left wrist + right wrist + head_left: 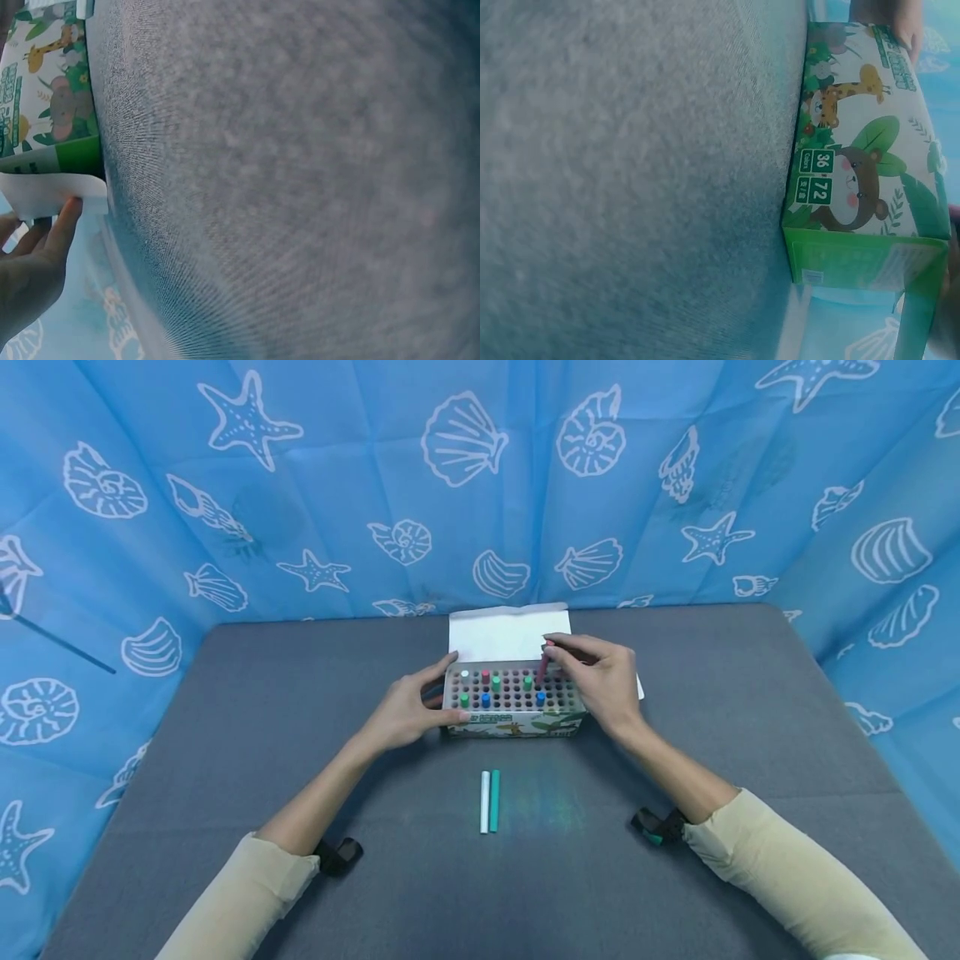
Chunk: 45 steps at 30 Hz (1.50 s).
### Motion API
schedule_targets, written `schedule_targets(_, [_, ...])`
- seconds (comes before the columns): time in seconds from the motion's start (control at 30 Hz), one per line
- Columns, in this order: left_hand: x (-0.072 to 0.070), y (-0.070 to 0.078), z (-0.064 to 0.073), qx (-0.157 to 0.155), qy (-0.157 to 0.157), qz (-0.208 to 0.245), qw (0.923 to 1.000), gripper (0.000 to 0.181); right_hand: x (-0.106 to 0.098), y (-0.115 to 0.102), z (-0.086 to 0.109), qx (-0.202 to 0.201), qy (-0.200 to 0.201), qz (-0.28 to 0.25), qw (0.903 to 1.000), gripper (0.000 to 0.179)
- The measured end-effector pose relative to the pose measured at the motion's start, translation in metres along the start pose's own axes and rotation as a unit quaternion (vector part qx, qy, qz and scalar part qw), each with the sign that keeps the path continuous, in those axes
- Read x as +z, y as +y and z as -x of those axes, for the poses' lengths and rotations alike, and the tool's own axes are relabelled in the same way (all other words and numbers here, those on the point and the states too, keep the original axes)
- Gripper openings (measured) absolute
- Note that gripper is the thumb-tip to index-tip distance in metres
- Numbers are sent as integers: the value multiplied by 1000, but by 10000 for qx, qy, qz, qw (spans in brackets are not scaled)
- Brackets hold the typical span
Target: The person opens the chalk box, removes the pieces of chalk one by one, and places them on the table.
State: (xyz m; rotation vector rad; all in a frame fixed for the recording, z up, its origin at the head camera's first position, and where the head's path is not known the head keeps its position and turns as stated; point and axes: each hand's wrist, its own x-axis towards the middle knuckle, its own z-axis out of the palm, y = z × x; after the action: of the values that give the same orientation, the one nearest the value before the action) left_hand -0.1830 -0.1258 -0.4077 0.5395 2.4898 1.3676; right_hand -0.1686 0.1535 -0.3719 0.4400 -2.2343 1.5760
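A lidded cardboard box (516, 725) with cartoon animals printed on its front stands on the table, its white lid (506, 637) raised at the back. Its top is a tray (516, 690) of round holes, where several coloured sticks stand upright, among them a blue one (486, 701). The left hand (405, 708) holds the box's left end, thumb on the front edge and fingers around the side by a white flap (52, 193). Between the thumb and fingers of the right hand (603, 681) is a slim red stick (542, 668), like a crayon or chalk, its lower end at the holes.
A white stick (484, 802) and a teal stick (494, 802) lie side by side on the grey tabletop (360, 893) in front of the box. Behind the table hangs a blue curtain (517, 527) with shell drawings. A green side flap (922, 315) sticks out at the box's right end.
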Motion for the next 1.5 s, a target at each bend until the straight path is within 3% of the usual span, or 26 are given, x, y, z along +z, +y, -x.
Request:
schedule_targets(0.33, [0, -1, -1, 1, -9, -41, 10000, 94, -4, -19, 8, 211, 100, -267, 9994, 22])
schedule_targets(0.57, [-2, -1, 1, 12, 4, -140, 9999, 93, -6, -27, 12, 432, -34, -333, 9985, 22])
schedule_targets(0.7, [-2, -1, 2, -18, -24, -174, 9998, 93, -7, -18, 18, 680, -124, -359, 9970, 23])
schedule_targets(0.87, [-1, 1, 2, -28, -37, -191, 9998, 93, -10, -9, 27, 1212, -278, -565, 9906, 26])
schedule_targets(1.13, [-1, 2, 1, -42, -20, -207, 9998, 93, -10, -6, 43, 1396, -645, -766, 9851, 27])
schedule_targets(1.5, [-1, 4, 1, -131, -29, -238, 9996, 93, -5, -3, 58, 2094, -1084, -1044, 9662, 29])
